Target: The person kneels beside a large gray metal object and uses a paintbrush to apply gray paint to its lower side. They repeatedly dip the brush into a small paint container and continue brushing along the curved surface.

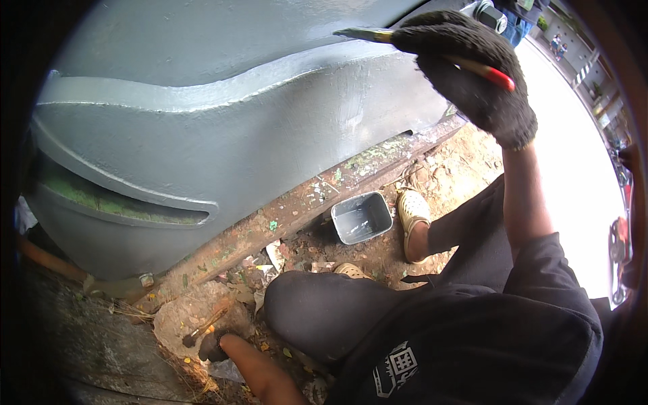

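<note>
My right hand point(472, 67), in a dark knit glove, grips a paintbrush point(368, 34) with a red-ended handle. Its grey-coated bristles point left, at or close to the raised ridge of a large grey-painted panel point(270, 135); contact is hard to make out. Low on the left, my left hand point(214, 345), also gloved, rests by a stone point(172, 317). Beside it on the stone lies a second, brown-handled brush point(206, 327). The fingers of my left hand are mostly hidden. A square grey tub point(362, 217) with paint residue inside stands on the ground between the panel and my feet.
A paint-spattered ledge point(304, 196) runs along the panel's foot. Litter and leaves point(273, 256) cover the dirt in front of my bent knee. Dark wooden boards point(101, 344) lie at lower left. A bright road point(567, 155) with distant people point(557, 45) stretches along the right.
</note>
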Demonstrator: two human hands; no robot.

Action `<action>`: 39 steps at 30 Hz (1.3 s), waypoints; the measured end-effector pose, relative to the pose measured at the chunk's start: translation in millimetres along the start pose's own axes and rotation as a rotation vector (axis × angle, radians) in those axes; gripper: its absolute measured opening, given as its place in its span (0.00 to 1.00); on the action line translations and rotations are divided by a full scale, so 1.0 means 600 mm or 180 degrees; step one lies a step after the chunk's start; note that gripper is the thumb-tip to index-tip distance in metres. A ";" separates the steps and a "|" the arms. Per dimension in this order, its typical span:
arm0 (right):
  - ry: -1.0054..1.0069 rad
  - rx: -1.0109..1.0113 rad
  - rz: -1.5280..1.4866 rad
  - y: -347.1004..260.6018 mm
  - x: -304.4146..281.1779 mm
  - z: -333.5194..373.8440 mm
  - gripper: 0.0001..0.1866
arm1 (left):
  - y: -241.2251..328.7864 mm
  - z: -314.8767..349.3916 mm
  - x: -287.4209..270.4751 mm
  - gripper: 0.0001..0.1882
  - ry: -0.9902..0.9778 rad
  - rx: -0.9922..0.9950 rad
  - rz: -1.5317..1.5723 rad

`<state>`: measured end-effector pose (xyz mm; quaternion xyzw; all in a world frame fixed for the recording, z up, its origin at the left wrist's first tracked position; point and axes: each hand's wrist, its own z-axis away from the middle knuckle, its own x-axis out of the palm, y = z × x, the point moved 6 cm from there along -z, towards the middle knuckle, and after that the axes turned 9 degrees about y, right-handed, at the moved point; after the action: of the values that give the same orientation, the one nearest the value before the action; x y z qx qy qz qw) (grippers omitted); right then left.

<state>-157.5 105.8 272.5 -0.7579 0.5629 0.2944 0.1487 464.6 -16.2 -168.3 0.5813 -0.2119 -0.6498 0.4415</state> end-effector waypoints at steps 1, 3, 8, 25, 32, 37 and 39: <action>0.0177 0.0043 0.0135 -0.014 -0.011 0.005 0.18 | -0.006 0.014 0.003 0.29 -0.0044 -0.0042 -0.0020; 0.0378 0.0248 0.0282 -0.032 -0.002 0.034 0.19 | -0.005 0.019 0.001 0.30 -0.0054 -0.0086 -0.0003; 0.0326 0.0304 0.0907 -0.061 0.086 0.128 0.18 | -0.005 0.030 -0.004 0.31 -0.0068 -0.0194 0.0056; 0.0249 0.0895 0.0276 -0.050 0.182 0.203 0.33 | 0.003 0.041 -0.015 0.34 -0.0161 -0.0181 0.0167; 0.0225 0.0626 0.0311 -0.080 0.155 0.166 0.30 | 0.017 0.073 -0.047 0.35 -0.0205 -0.0279 0.0327; 0.0788 0.0527 0.0372 -0.061 0.104 0.123 0.24 | 0.036 0.099 -0.049 0.34 -0.0079 -0.0266 -0.0118; 0.1112 0.0384 -0.0142 -0.041 0.061 0.089 0.20 | 0.016 0.050 -0.026 0.33 -0.0222 -0.0259 0.0005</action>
<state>-142.3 115.4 205.8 -0.7994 0.5799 0.1206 0.1003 438.1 -15.5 -145.0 0.5397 -0.2010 -0.6775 0.4576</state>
